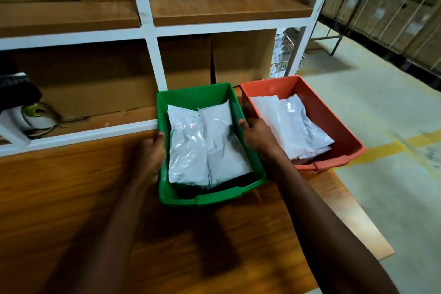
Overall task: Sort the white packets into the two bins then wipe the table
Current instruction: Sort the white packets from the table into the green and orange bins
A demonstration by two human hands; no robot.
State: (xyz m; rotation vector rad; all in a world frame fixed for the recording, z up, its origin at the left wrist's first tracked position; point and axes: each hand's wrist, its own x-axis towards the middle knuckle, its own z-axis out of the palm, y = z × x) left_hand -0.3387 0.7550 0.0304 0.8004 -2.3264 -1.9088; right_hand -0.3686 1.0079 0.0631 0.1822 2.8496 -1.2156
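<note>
A green bin (191,95) stands on the wooden table (71,198) near its far edge, with white packets (205,145) lying inside. My left hand (152,153) grips the bin's left rim and my right hand (257,136) grips its right rim. Just to the right sits a red bin (334,122), which holds more white packets (291,124). The two bins stand side by side, close together; my right hand is in the gap between them.
A white shelf unit (152,64) with cardboard boxes (243,55) rises behind the table. A white device with cables (35,119) sits on the low shelf at left. The table's right edge (362,217) drops to a concrete floor with a yellow line (386,148).
</note>
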